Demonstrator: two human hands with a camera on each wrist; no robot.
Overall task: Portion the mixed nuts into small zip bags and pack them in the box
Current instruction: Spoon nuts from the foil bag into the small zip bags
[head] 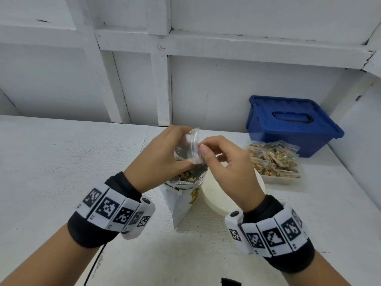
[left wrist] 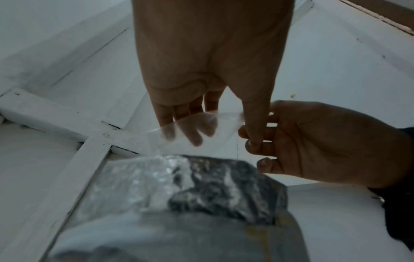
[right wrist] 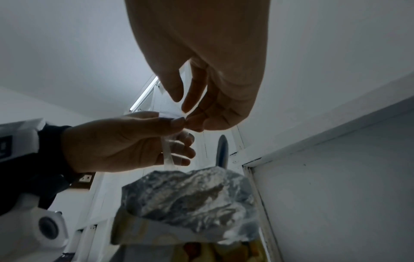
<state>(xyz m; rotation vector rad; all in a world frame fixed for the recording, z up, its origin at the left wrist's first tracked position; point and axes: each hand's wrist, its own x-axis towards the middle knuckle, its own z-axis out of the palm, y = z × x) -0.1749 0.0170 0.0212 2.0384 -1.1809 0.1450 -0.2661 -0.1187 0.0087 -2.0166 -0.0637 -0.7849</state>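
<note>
A small clear zip bag [head: 190, 148] is held up over the open foil-lined nut bag [head: 184, 182], which stands on the table with nuts showing inside. My left hand [head: 160, 153] grips the zip bag from the left, with the fingers behind it and the thumb in front. My right hand [head: 218, 157] pinches its zip edge between thumb and forefinger. No nuts show in the zip bag [left wrist: 197, 127] in the left wrist view, and my left fingers show through it. From the right wrist, the zip strip [right wrist: 167, 154] hangs above the foil bag [right wrist: 190, 195].
A white round container [head: 218, 201] sits just right of the nut bag. A clear tray [head: 282, 178] with several filled zip bags lies at the right. Behind it stands a blue box [head: 288, 124] with its lid on. White wall panels rise at the back.
</note>
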